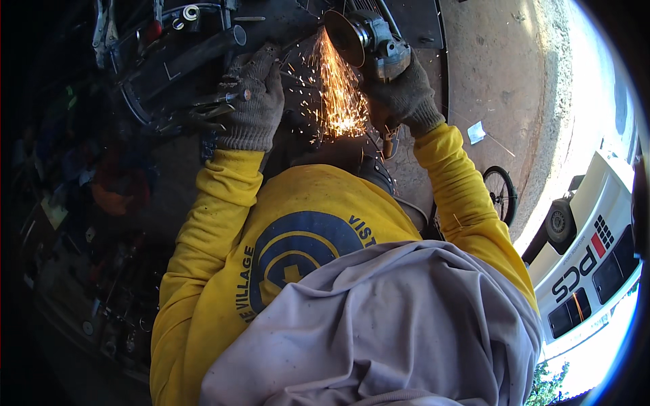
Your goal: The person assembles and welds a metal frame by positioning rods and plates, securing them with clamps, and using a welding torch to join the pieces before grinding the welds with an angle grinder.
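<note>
My right hand (408, 95), in a grey knitted work glove, grips an angle grinder (387, 57) at the top centre. Its round disc (343, 38) is throwing a stream of orange sparks (336, 95) down toward my lap. My left hand (254, 101), gloved as well, is left of the sparks with its fingers bent and close together. A thin dark edge or rod runs from near those fingertips toward the disc; what the fingers hold is hard to make out. Clamp-like metal handles (213, 108) lie against the left hand's outer side.
A metal tube (203, 53) and a curved metal frame (132, 101) stand at upper left. Dark clutter fills the left side. Rightward are a dark table edge (445, 68), a wheel (500, 195), a scrap of paper (476, 132) and a white vehicle (582, 250).
</note>
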`<state>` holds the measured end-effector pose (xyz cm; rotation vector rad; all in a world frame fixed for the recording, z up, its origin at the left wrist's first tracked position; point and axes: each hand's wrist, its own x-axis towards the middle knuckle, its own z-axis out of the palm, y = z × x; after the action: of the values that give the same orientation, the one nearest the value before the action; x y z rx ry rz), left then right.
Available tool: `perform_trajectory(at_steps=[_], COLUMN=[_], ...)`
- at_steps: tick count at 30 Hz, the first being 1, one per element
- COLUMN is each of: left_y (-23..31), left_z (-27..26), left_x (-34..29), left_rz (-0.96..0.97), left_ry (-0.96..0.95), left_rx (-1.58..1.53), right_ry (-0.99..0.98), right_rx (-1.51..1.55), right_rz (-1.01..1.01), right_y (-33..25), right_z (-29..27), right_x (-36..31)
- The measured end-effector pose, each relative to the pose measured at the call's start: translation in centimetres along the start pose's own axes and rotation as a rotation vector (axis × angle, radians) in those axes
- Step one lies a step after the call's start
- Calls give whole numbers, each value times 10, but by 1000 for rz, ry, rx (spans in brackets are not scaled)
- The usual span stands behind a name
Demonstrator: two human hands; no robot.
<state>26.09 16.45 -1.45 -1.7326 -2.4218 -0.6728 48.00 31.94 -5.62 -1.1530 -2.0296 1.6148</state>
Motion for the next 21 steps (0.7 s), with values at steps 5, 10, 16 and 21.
perform_trajectory(at_steps=[5,10,16,21], left_y=[0,5,-1,0], left_z=[-2,-4,1,0], left_x=[0,3,-2,-2], left_rz=[-20,-33,-21,-21], left_ry=[-8,-17,-54,-114], left_rx=[-11,-3,73,169], right_ry=[-29,10,9,0], right_rx=[-83,66,-52,-85], right_rz=[-69,-119,12,-29], right_y=[2,-3,4,5], right_z=[0,1,-1,-2], right_x=[1,4,5,5])
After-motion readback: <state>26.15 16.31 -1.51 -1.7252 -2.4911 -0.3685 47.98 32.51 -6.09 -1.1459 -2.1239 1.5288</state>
